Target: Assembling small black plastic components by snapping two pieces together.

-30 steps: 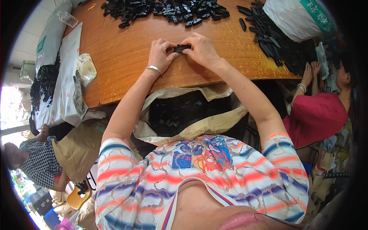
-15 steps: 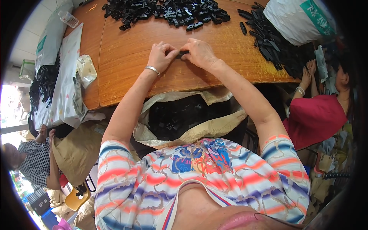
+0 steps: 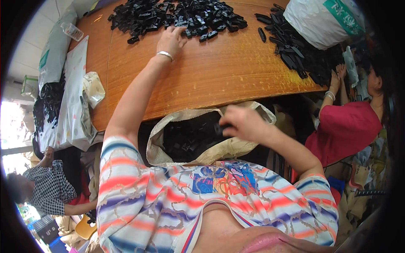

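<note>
My left hand (image 3: 172, 39), with a silver bracelet on the wrist, reaches to the far side of the wooden table (image 3: 211, 76) and touches the near edge of a heap of small black plastic parts (image 3: 177, 17). My right hand (image 3: 242, 123) is pulled back below the table edge, over an open tan sack (image 3: 168, 143) full of black parts. Its fingers are curled around a small black part (image 3: 220, 127), blurred by motion.
A second heap of longer black parts (image 3: 291, 46) lies at the table's right beside a white sack (image 3: 325, 19). A person in red (image 3: 346, 126) works at the right edge. White bags (image 3: 67, 97) and a person in a checked shirt (image 3: 46, 185) are on the left.
Both hands were together at the table's middle holding a black part. Now my left hand has gone forward to the far heap and my right hand has dropped back over the sack.
</note>
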A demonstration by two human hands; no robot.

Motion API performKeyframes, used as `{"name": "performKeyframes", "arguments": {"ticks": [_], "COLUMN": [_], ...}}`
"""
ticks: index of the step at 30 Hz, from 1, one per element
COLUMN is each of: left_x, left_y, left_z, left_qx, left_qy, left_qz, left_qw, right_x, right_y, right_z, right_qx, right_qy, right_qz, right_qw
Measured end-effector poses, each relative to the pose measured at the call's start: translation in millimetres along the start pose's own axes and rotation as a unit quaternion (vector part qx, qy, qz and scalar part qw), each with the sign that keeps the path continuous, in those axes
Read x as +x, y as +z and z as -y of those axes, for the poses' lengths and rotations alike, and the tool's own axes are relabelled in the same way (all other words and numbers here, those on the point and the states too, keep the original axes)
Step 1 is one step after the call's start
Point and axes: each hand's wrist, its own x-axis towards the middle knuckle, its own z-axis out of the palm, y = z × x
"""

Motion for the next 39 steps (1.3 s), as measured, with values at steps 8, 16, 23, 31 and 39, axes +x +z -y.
{"name": "performKeyframes", "arguments": {"ticks": [8, 16, 23, 31, 39], "left_x": [10.0, -52.2, -73.4, -68.9, -75.6], "left_y": [42.3, -1.4, -10.4, -5.9, -5.7], "left_z": [-4.4, -37.6, -29.2, -51.8, -54.4], "left_qx": [-0.021, -0.159, -0.088, 0.019, 0.005], "left_qy": [0.018, 0.093, 0.103, 0.033, 0.051], "left_qz": [-0.02, 0.044, -0.032, -0.022, -0.021], "left_qw": [0.999, 0.982, 0.99, 0.999, 0.998], "right_x": [-29.0, 62.3, 183.4, 226.8, 171.0], "right_y": [44.8, -24.5, -29.1, -29.5, -23.4], "right_z": [-9.7, -42.9, -107.1, -106.0, -115.9], "right_qx": [-0.099, 0.001, -0.15, -0.177, -0.162], "right_qy": [0.085, -0.015, 0.022, 0.106, 0.199], "right_qz": [0.146, -0.089, -0.252, -0.134, -0.168], "right_qw": [0.981, 0.996, 0.956, 0.969, 0.952]}}
